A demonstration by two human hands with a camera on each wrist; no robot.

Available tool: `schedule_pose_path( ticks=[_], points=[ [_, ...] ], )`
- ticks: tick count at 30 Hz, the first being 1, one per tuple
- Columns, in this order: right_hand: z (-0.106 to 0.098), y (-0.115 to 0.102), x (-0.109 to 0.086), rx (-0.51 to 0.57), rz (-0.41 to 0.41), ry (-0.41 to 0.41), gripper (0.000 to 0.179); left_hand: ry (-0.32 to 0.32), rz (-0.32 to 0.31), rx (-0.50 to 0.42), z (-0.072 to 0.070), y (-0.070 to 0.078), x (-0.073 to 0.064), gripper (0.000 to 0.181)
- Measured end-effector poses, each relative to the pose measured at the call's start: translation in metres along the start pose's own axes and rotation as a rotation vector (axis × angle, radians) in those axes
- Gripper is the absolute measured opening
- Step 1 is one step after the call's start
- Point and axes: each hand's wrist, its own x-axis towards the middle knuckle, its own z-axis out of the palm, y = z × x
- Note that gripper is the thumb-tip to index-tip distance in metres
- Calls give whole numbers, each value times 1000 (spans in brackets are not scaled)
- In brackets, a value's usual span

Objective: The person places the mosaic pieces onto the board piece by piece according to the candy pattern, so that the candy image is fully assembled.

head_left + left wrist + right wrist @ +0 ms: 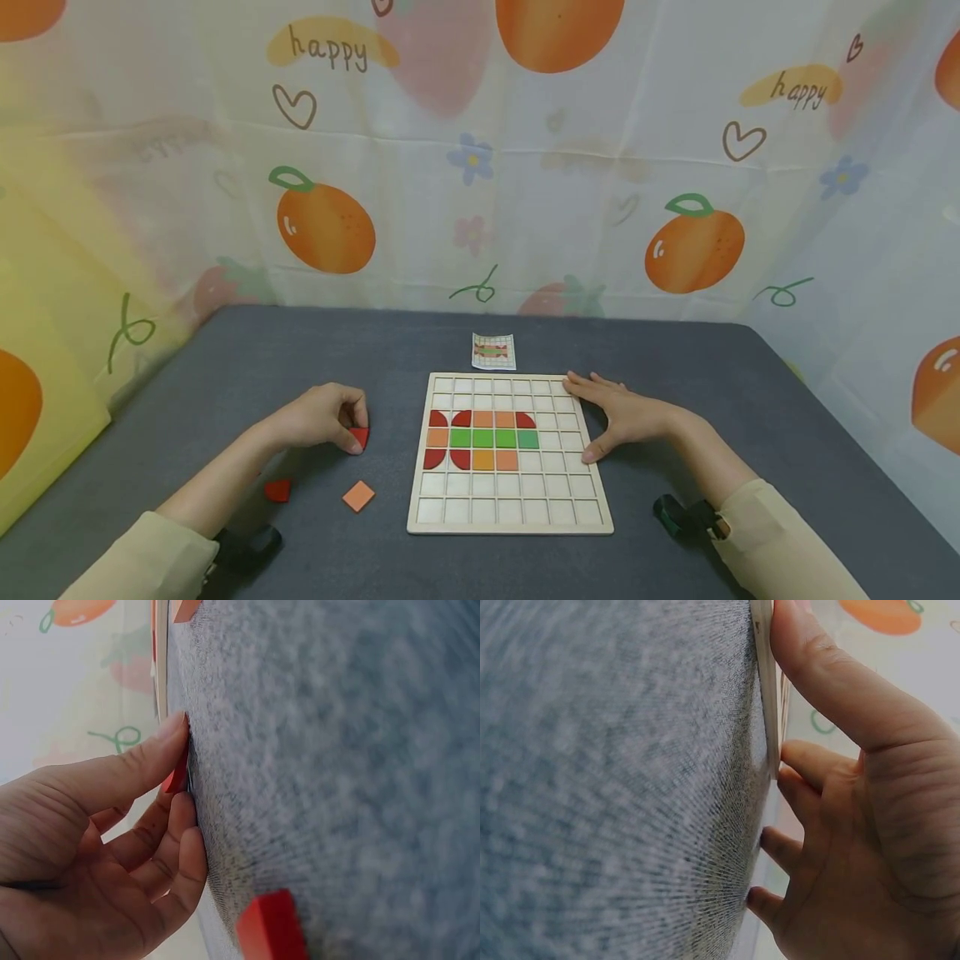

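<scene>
Low over the table, left of the board, my left hand [327, 417] pinches a red tile [361, 436] between thumb and fingers; the left wrist view shows the red tile [177, 774] at the cloth. My right hand [626, 414] lies spread along the right edge of the wooden grid board [510, 527], thumb and fingers touching its frame [765, 682]. In the grid sit red quarter-round tiles [437, 459], orange squares [483, 419], green squares [483, 438], and a teal square [528, 439]. Nearer me lie a loose red tile [277, 491] and an orange square tile [358, 497].
A small printed pattern card [493, 352] lies behind the board on the dark grey table [337, 333]. A fruit-print curtain [510, 208] hangs along the table's back and sides. Dark straps [678, 517] go round both wrists.
</scene>
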Motion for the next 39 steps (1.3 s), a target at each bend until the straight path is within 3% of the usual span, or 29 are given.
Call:
schedule_pose_path(
  ticks=[8,24,29,39],
  points=[
    [-1,-1,-1,-1,8,4,120,19,8,41,0,4,2,26],
    [-3,0,-1,-2,-1,-6,120,-75,64,-110,3,9,13,15],
    [-2,1,-1,-12,2,-5,120,-101,101,-113,11,27,23,18],
    [-1,1,0,-21,2,-5,119,-153,145,-113,42,69,41,16]
  ],
)
